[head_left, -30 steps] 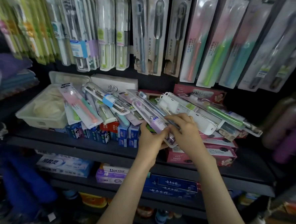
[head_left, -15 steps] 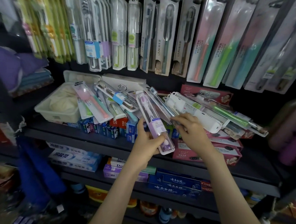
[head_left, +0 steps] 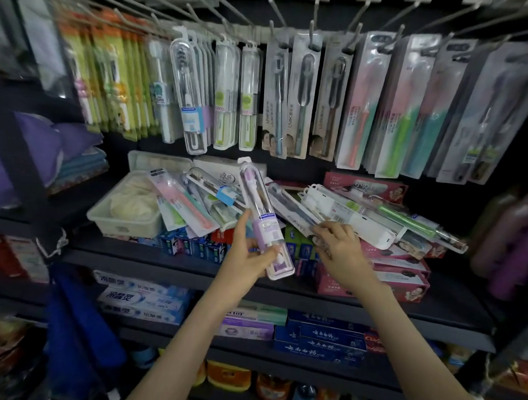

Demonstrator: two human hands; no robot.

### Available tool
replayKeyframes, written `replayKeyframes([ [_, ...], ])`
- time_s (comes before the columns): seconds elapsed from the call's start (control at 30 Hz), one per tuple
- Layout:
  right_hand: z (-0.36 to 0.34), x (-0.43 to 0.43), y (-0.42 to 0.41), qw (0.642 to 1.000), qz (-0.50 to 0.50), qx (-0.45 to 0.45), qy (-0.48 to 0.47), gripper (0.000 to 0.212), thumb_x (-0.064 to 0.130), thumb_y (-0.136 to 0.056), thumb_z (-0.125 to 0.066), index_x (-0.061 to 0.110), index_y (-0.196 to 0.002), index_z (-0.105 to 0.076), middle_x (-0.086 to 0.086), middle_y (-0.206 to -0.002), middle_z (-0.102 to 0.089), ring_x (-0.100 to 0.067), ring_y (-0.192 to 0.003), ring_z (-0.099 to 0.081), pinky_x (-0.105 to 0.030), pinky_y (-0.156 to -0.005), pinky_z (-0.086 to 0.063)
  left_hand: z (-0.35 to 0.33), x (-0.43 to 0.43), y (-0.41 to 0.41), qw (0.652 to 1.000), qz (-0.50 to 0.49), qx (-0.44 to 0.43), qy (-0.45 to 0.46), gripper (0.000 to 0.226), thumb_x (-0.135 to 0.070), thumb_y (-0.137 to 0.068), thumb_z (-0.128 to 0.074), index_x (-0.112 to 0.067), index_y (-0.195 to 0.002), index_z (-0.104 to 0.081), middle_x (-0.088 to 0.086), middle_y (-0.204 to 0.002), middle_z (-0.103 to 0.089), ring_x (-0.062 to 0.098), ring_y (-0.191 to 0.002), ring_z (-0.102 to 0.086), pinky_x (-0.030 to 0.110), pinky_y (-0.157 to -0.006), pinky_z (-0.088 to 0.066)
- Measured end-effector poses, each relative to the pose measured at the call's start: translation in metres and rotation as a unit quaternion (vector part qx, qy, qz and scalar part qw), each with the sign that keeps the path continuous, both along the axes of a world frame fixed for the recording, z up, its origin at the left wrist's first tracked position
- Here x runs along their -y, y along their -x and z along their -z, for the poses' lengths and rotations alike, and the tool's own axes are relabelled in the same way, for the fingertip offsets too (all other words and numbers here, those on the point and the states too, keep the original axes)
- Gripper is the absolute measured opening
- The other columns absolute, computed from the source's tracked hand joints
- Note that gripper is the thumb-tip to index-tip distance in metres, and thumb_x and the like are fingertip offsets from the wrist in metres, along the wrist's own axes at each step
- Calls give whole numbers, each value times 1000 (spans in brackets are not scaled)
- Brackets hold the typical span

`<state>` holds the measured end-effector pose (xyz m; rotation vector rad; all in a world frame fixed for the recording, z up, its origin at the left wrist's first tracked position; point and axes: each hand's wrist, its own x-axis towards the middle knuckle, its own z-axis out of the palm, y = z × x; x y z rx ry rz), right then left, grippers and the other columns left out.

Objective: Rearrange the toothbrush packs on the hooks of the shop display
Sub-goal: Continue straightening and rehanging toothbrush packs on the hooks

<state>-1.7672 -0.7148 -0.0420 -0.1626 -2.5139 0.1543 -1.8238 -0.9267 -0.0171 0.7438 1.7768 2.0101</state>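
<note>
Purple toothbrush pack [head_left: 263,221]: clear case, tilted, gripped by left hand [head_left: 247,257].

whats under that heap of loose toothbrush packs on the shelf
The loose toothbrush packs lie on stacked boxes: blue toothpaste boxes at front left, pink boxes at right. Boxes farther back and the shelf beneath them are covered.

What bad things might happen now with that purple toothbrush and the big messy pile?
1. The left hand grips the purple toothbrush pack only by its lower half, so the pack may tip or slip when it is lifted toward a hook.
2. The right hand is on the loose pile of packs, which lies slanted on toothpaste boxes. Pulling one out might send others sliding off the shelf.
</note>
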Motion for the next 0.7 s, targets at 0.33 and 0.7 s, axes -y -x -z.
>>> replayKeyframes([
  [0.33, -10, 17, -6, 992, 99, 62, -40, 48, 8, -81, -63, 12, -129, -54, -14, -140, -43, -37, -127, -38, -50, -99, -31, -2, 21, 18, 1000, 16, -11, -5, 69, -13, -91, -61, -44, -140, -25, 8, -113, -60, 19, -97, -66, 31, -70, -57],
  [0.7, -95, 70, 49, 943, -95, 6, 317, 56, 36, -92, -55, 24, -142, -33, 2, -118, -56, -10, -98, -56, -20, -80, -47, -24, 8, 56, 995, 11, -102, 9, 83, -9, -89, -62, -36, -146, -9, -3, -107, -63, -5, -84, -65, 18, -72, -53],
])
